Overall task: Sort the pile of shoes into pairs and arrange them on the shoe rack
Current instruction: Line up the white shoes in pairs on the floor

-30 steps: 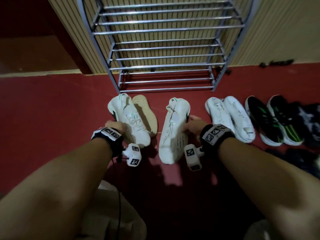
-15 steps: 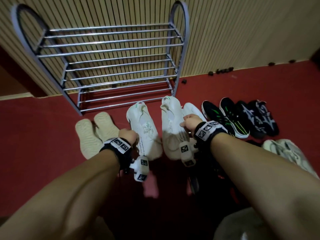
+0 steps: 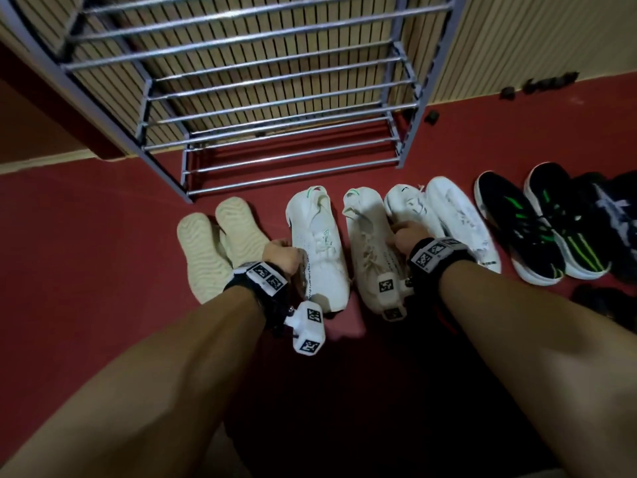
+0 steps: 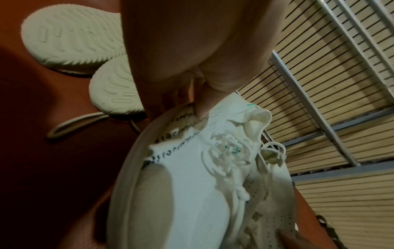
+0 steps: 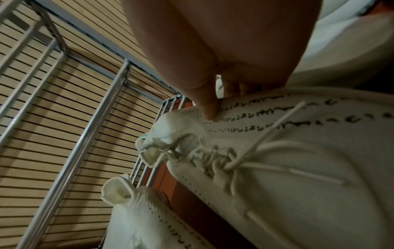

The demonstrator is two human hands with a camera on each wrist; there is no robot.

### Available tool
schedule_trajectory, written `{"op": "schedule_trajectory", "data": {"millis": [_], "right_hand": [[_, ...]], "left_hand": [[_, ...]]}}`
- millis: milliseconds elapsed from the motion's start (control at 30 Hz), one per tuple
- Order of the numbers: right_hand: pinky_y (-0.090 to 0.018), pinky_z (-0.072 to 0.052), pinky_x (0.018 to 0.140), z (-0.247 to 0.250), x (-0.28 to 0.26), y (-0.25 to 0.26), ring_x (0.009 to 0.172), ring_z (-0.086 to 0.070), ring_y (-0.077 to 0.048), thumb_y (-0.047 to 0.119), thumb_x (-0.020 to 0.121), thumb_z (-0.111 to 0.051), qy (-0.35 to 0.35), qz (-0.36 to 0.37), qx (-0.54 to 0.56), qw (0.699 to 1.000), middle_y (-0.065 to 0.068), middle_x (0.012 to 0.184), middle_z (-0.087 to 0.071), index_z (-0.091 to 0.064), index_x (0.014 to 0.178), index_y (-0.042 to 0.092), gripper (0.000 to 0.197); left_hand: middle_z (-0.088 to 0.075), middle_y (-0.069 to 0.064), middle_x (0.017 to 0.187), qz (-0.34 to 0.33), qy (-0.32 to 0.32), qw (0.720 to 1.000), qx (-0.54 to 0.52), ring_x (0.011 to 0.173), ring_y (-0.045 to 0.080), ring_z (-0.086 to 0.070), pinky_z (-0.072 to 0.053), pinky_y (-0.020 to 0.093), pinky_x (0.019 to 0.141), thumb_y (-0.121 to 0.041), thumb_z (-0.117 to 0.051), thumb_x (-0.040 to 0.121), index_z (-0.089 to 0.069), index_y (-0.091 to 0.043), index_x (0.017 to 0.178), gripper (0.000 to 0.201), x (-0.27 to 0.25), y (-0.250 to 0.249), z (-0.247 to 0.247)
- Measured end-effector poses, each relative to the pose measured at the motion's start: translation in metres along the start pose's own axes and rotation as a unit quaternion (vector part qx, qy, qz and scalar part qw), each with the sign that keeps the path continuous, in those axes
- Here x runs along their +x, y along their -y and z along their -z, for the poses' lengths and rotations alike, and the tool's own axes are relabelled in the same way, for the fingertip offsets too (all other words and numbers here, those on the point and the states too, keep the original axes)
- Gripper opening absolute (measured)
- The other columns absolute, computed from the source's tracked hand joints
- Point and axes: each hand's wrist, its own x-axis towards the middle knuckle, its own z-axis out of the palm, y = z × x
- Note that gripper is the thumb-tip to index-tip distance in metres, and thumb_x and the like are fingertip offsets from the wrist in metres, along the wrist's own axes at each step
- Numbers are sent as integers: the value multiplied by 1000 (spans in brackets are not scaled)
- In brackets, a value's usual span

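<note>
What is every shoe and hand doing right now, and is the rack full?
Left hand: grips the left white sneaker.
Right hand: grips the right white sneaker.
Beige shoes: soles up on the floor.
White pair: upright, side by side.
Black-and-green pair: upright, side by side.
Shoe rack: no shoes on it.

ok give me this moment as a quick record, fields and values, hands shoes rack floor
left hand: left hand grips the side of the left white knit sneaker
right hand: right hand grips the side of the right white knit sneaker
held pair: matching, black dotted print, heels toward the shoe rack
rack: metal bars, no shoes visible on it
floor, left: two cream shoes, soles up
floor, right: white pair, then black and green pair, side by side
far right: dark shoes, partly cut off
</note>
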Motion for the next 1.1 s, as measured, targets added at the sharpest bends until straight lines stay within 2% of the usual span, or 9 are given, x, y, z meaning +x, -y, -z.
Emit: {"op": "schedule_trajectory", "data": {"millis": [133,267,433,567,667,767,900,1033,1100], "right_hand": [[-33,-41,100,-10,15,0,118,-55,-31,10,91,-56,-2,-11,4,1000,-12,125,-63,-66,119,11,30],[-30,-43,97,-18,23,5,117,-56,-29,9,89,-58,-5,-25,50,998,-12,127,-62,-61,126,10,37],[-30,-41,100,-23,31,5,120,-54,-29,10,91,-57,-1,-35,59,998,-12,129,-60,-58,131,11,40],[-29,-40,92,-26,34,3,119,-54,-30,8,93,-53,-19,-36,77,996,-13,128,-60,-58,130,8,37],[-30,-40,94,-30,34,0,118,-54,-30,10,94,-51,-29,-36,76,996,-12,127,-61,-60,127,8,34],[-29,-39,94,-34,32,0,119,-54,-31,12,96,-49,-32,-29,80,996,-14,128,-61,-61,126,6,32],[-30,-39,97,-32,30,5,119,-54,-32,14,98,-46,-28,-33,67,997,-14,129,-61,-62,123,6,31],[-31,-40,95,-29,28,8,117,-54,-34,16,101,-38,-22,-27,48,998,-16,127,-61,-66,117,4,35],[-31,-40,96,-29,27,6,117,-54,-34,16,101,-37,-24,-25,48,998,-17,127,-61,-65,118,3,35]], "left_hand": [[-54,12,121,35,41,998,12,110,22,-45,-35,34,103,-1,-35,102,-35,8,142,40,10,-6,4],[-66,17,112,-19,-44,998,32,109,37,-62,-50,44,96,1,-58,86,-60,1,121,34,11,11,-3],[-62,22,124,-27,-57,998,-10,98,26,-60,-48,38,94,6,-61,86,-55,1,127,42,19,19,-17],[-62,19,122,-29,-81,995,-44,95,22,-58,-49,26,76,10,-61,84,-56,2,123,40,19,19,-27],[-64,14,115,-26,-80,996,-42,101,24,-60,-50,33,94,6,-62,85,-59,-4,116,33,19,17,-29],[-62,11,103,-16,-53,997,-46,94,22,-58,-51,38,96,7,-61,83,-59,-9,106,29,21,17,-29],[-62,19,112,-19,13,999,-24,99,30,-59,-49,40,93,9,-55,85,-54,1,126,42,19,19,-25],[-62,11,126,-21,37,999,30,112,33,-59,-50,47,98,7,-43,86,-49,-14,136,55,7,16,-29],[-61,12,129,-25,48,998,21,113,32,-59,-49,46,99,7,-44,87,-49,-13,137,54,4,13,-32]]}}
